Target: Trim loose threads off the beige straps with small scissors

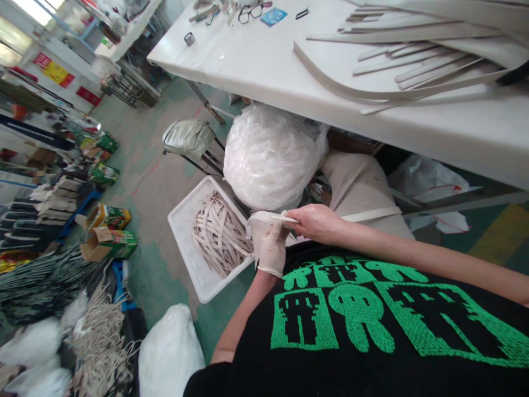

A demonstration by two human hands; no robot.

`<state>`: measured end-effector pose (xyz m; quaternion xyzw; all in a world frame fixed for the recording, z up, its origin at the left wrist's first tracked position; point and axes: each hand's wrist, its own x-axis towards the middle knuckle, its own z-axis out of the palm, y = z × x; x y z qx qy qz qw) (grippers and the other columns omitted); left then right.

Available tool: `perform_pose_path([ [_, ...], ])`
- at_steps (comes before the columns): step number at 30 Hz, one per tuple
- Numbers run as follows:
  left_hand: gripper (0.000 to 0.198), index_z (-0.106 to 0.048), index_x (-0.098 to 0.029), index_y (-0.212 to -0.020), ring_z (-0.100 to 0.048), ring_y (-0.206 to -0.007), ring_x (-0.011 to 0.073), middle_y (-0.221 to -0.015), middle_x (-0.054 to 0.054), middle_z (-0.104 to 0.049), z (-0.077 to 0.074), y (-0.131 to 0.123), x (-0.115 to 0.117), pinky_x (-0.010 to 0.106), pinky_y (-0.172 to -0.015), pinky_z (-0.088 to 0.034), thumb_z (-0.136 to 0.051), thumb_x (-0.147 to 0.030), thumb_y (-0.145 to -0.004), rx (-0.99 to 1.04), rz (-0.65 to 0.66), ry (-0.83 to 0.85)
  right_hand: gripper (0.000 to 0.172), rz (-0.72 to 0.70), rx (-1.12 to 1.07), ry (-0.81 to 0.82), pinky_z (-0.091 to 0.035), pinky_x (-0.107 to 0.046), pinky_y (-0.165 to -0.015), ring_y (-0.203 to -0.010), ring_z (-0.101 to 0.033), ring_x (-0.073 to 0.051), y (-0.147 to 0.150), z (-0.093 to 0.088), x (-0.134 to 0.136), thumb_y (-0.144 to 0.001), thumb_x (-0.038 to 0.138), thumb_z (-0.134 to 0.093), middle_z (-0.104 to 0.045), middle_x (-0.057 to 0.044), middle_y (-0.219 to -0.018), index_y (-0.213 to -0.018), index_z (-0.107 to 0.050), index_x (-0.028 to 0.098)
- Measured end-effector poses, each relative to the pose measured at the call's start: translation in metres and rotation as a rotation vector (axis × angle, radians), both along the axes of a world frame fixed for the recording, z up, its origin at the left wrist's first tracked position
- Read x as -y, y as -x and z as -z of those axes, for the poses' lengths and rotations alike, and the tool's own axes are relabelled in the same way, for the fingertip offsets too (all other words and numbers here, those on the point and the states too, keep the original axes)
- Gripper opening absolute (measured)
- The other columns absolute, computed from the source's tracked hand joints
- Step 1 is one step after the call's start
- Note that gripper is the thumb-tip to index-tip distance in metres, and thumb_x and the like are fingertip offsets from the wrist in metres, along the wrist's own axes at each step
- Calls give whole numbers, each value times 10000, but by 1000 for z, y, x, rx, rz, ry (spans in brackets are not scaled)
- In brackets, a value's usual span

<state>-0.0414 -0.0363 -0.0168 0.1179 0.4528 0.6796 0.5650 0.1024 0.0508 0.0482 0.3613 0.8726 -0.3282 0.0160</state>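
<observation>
My left hand [273, 251], in a thin pale glove, is closed around one end of a pale flat strip [285, 218]. My bare right hand [317, 223] grips the same strip just to the right, its fingers pressed together. A pale band [374, 213] shows beyond my right wrist, over the beige-covered lap [359, 182]; whether it is the same strip I cannot tell. Beside my left hand stands a white plastic bin [185, 259] with a heap of curled beige strips [221, 234] in it. The left fingertips are partly hidden.
A large clear bag of white material [273, 157] sits beyond my hands, under the edge of a white table [256, 71]. Long beige strips [430, 60] lie on the table, near glasses [250, 14] and a tape roll [189, 38]. A stool [188, 138] and white sack [171, 353] stand nearby.
</observation>
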Motion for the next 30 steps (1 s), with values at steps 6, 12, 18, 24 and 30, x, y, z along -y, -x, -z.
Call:
perform_pose_path([
  [6, 238, -751, -143, -1058, -717, -1127, 219, -1142, 122, -770, 2, 20, -6, 329, -1041, -526, -764, -281, -864, 12, -133, 50, 317, 25, 58, 61, -232, -284, -559, -617, -541, -138, -13, -1, -3, -1033, 357, -504, -681, -32, -730, -825, -674, 191],
  [12, 363, -671, -198, -1232, -721, -1125, 221, -1213, 119, -751, 2, 9, -11, 375, -1048, -525, -745, -289, -889, 80, -84, 95, 329, 74, 11, 76, -237, -274, -559, -587, -512, -126, -10, 0, -4, -1038, 377, -492, -674, -19, -711, -822, -656, 191],
  [18, 258, -698, -168, -1188, -715, -1126, 212, -1199, 111, -756, -7, 11, -8, 355, -1057, -511, -623, -238, -950, 103, -56, 104, 345, 57, -31, 165, -244, -280, -561, -540, -497, -119, -24, -2, -1, -1031, 344, -473, -623, -8, -623, -752, -605, 189],
  [24, 583, -707, -128, -1216, -708, -1110, 212, -1250, 130, -734, -1, 6, 1, 360, -1016, -541, -344, -552, -1051, 453, 166, 185, 337, 17, -59, 292, -295, -266, -566, -530, -522, -117, -42, -8, 7, -1026, 352, -434, -651, -11, -655, -773, -587, 189],
  [30, 395, -697, -164, -1240, -716, -824, 119, -891, 38, -769, 1, 10, -20, 268, -933, -540, -393, -356, -1076, 426, -10, 342, 352, -35, -75, 362, -335, -267, -572, -532, -538, -122, -50, -1, 17, -1026, 368, -395, -665, -11, -662, -761, -544, 192],
])
